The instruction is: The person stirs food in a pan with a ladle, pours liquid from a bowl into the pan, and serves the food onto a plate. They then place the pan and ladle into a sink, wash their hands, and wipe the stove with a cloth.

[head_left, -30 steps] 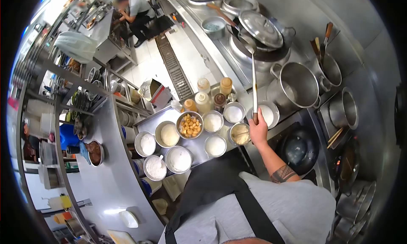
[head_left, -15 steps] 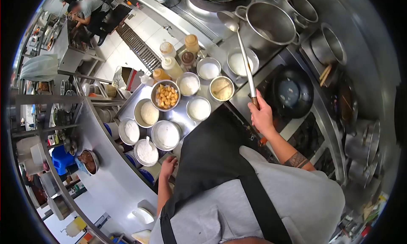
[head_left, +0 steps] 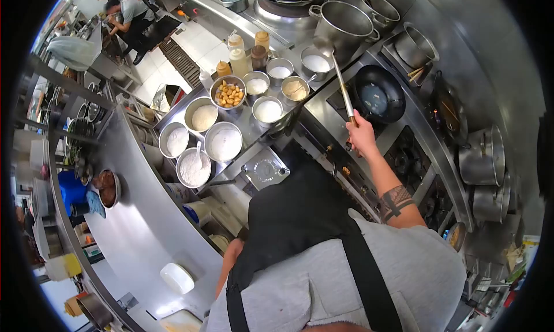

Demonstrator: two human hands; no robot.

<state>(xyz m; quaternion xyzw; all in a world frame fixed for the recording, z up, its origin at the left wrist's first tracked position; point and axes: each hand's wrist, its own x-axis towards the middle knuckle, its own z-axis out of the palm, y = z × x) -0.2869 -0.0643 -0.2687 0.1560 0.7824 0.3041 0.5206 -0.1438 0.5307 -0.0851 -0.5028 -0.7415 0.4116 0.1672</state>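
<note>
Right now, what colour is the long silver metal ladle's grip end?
Brown grip end on the long silver metal ladle; best in the head view.

Bright, mostly even light, white glare pooling on the lower end of the steel counter [head_left: 135,239], upper-left rim washed out, black apron [head_left: 294,208] losing detail, fisheye bowing straight edges toward black corners, distant co-worker [head_left: 134,17] soft

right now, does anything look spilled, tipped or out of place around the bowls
Nothing stands out. The metal bowls stand upright with no clear spill around them, a spoon rests in white powder, and the right hand has its grip on the ladle. Small specks could escape this view.
</note>
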